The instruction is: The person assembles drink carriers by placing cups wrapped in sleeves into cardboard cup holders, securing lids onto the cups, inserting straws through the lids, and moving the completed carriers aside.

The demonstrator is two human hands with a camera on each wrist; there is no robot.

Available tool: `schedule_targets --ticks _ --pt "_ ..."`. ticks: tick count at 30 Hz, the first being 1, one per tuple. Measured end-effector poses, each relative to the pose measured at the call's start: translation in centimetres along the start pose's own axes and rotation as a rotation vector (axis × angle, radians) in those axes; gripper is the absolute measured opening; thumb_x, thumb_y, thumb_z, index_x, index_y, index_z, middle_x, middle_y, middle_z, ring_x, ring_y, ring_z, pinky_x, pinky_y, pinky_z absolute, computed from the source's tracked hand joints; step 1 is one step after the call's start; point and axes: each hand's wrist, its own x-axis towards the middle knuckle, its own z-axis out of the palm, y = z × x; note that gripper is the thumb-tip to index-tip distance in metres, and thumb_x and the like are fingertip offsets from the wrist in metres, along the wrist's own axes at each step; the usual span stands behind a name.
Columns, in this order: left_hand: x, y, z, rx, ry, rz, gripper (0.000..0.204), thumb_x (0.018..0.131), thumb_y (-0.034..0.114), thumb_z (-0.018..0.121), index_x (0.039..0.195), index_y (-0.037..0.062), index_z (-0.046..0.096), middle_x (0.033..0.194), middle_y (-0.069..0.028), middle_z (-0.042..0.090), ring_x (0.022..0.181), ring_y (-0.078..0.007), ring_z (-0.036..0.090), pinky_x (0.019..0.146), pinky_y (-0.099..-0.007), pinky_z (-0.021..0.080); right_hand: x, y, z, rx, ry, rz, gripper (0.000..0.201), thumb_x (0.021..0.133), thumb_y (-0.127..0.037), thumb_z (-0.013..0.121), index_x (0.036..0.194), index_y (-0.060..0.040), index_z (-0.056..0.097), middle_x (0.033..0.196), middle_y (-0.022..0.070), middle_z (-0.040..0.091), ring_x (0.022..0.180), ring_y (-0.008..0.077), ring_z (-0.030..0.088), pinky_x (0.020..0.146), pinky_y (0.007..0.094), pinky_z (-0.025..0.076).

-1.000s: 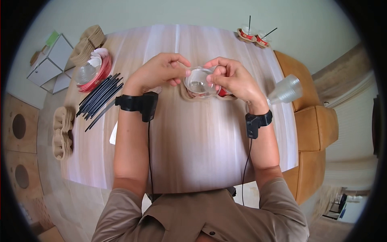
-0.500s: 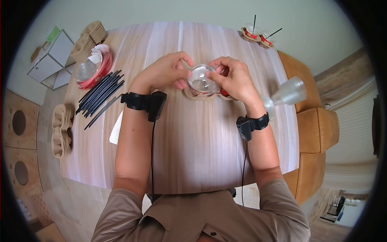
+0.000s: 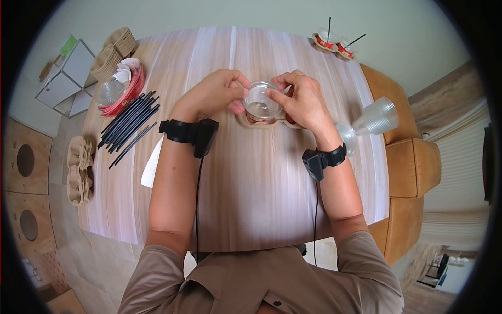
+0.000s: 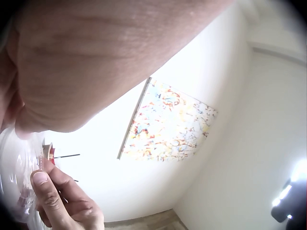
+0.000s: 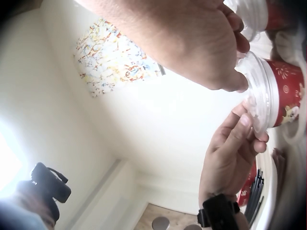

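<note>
In front of me a clear plastic cup with a red printed sleeve [image 5: 286,93] sits in a brown cardboard carrier [image 3: 252,124]. A clear domed lid [image 5: 258,88] lies over its mouth. My left hand [image 3: 215,95] pinches the lid's left rim between thumb and fingers. On the opposite side, my right hand [image 3: 306,103] pinches the rim with thumb and forefinger. Beside this cup, in the same carrier, stands a second lidded cup [image 5: 253,13], mostly hidden behind my right hand in the head view.
Black straws [image 3: 128,123], red sleeves [image 3: 137,86] and stacked carriers [image 3: 81,170] lie on the left. Clear cups [image 3: 377,116] lie nested at right, beside clear lids [image 3: 345,137]. Two finished-looking drinks with straws [image 3: 327,42] stand at the far right corner.
The lid, tilted between my hands a second ago, now lies flatter over the cup. Both hands have shifted slightly, with the right wrist turned inward.
</note>
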Motion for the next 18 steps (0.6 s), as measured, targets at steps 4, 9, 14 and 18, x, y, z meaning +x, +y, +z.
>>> schedule_targets --ticks 4,9,14,18 --pt "0.6 -0.3 0.3 -0.015 0.002 -0.008 0.026 0.111 0.010 0.066 0.133 -0.0045 0.070 0.097 -0.0041 0.073 0.080 -0.0130 0.074 0.078 -0.0272 0.064 0.1 0.3 -0.1 0.009 0.004 0.028 0.041 0.090 -0.030 0.093 0.113 0.0029 0.085 0.101 0.0204 0.081 0.088 0.0322 0.079 0.082 0.0432 0.063" --pt "0.8 -0.6 0.6 -0.045 0.002 0.011 0.030 0.110 0.008 0.064 0.135 -0.0052 0.071 0.100 -0.0061 0.075 0.081 -0.0124 0.074 0.077 -0.0270 0.064 0.1 -0.4 -0.5 0.015 -0.027 0.092 0.030 0.095 -0.021 0.086 0.111 0.0037 0.085 0.099 0.0228 0.083 0.090 0.0350 0.081 0.085 0.0441 0.064" --pt "0.7 -0.3 0.7 -0.054 -0.014 -0.006 0.035 0.109 0.008 0.066 0.141 -0.0051 0.071 0.099 -0.0055 0.075 0.078 -0.0115 0.073 0.076 -0.0256 0.063 0.2 0.7 -0.1 -0.002 0.012 0.032 0.023 0.099 -0.012 0.079 0.114 0.0042 0.084 0.094 0.0200 0.082 0.079 0.0258 0.077 0.076 0.0392 0.062" --pt "0.5 -0.1 0.7 -0.063 -0.027 0.024 0.042 0.110 0.008 0.065 0.150 -0.0013 0.070 0.096 -0.0040 0.074 0.077 -0.0111 0.073 0.075 -0.0248 0.062 0.1 0.5 -0.1 -0.002 0.005 0.053 0.021 0.100 -0.011 0.077 0.114 0.0036 0.084 0.093 0.0199 0.082 0.079 0.0262 0.078 0.077 0.0395 0.062"
